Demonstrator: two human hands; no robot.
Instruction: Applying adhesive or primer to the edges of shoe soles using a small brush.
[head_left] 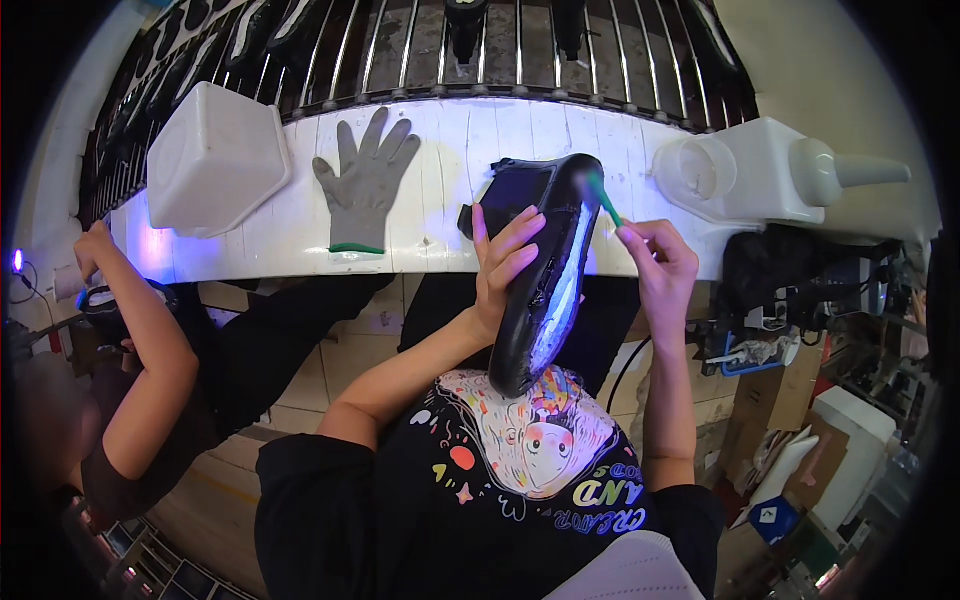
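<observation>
My left hand grips a black shoe from its left side, fingers spread over the upper. The shoe is tilted, one end up over the white table and the other down near my shirt. A glossy, whitish-blue band runs along its right side. My right hand pinches a thin green-handled brush. The brush's head meets the shoe near its upper end; the bristles are blurred. A grey glove with a green cuff lies flat on the table, left of the shoe.
White plastic containers stand at the table's left and right, with a small clear cup beside the right one. Behind the table, a metal roller rack carries several black shoes. A co-worker's arm reaches in at left. Cardboard stands lower right.
</observation>
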